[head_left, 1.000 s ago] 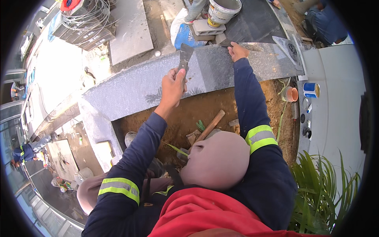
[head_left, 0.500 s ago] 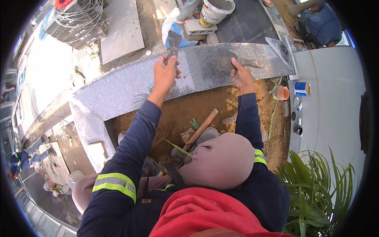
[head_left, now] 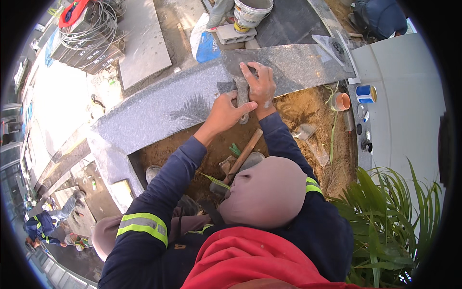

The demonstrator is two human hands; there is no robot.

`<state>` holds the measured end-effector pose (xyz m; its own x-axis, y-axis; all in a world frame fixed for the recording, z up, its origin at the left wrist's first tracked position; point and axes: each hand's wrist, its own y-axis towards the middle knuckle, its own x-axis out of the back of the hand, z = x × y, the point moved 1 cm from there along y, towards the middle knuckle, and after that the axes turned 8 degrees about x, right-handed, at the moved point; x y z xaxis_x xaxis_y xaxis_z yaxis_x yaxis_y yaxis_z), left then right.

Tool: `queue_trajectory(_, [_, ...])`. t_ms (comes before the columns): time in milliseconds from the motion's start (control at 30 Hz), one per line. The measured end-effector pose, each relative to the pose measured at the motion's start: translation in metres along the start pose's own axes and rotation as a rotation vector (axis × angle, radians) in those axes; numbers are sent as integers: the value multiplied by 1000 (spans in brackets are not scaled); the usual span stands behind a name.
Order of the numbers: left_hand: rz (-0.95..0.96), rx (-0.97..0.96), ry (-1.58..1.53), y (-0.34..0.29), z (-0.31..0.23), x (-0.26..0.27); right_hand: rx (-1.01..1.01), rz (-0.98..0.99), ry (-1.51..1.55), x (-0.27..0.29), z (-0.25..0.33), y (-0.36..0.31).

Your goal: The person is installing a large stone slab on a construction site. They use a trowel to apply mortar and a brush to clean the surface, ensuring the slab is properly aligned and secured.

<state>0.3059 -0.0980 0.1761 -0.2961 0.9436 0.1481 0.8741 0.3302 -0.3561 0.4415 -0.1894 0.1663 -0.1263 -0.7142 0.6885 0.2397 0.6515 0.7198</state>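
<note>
My left hand (head_left: 225, 114) is closed on a small scraper, its dark blade (head_left: 225, 87) showing beyond my fingers and its handle mostly hidden. The left thumb reaches across towards my other wrist. Beside it, my right hand (head_left: 261, 88) is closed at a wide scraper, whose grey, crusted handle (head_left: 244, 113) points towards me. That wide blade blends into the dark stone beneath, so its outline is unclear. Both hands are close together over the near edge of a grey stone slab (head_left: 154, 113).
Below the slab lies a dirt pit with a wooden-handled tool (head_left: 248, 151) and a pale trowel-shaped thing (head_left: 313, 142). An orange pipe end (head_left: 342, 101) and blue can (head_left: 366, 94) stand right; a plant (head_left: 385, 221) is nearby. Beyond are a bucket (head_left: 252, 12) and co-workers (head_left: 380, 17).
My hands, formerly apart and raised with a scraper each, have come together and nearer to me. The wide scraper has turned from handle rightward to handle towards me.
</note>
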Motion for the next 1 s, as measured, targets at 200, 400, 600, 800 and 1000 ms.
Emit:
queue_trajectory(200, [-201,-71,-67,5,14,17,-625,-172,449,-3,20,-12])
queue_trajectory(400, [-17,-46,-131,9,7,23,-1240,-20,1757,-12,51,-21])
queue_trajectory(600, [147,-49,-12,29,0,24,-1226,-207,1672,-24,28,-36])
queue_trajectory(800, [-162,-199,243,58,-4,-18,-1380,-321,1034,43,-104,-78])
queue_trajectory(1000, [-71,-65,353,98,1,-64,-1219,114,303,129,-220,-110])
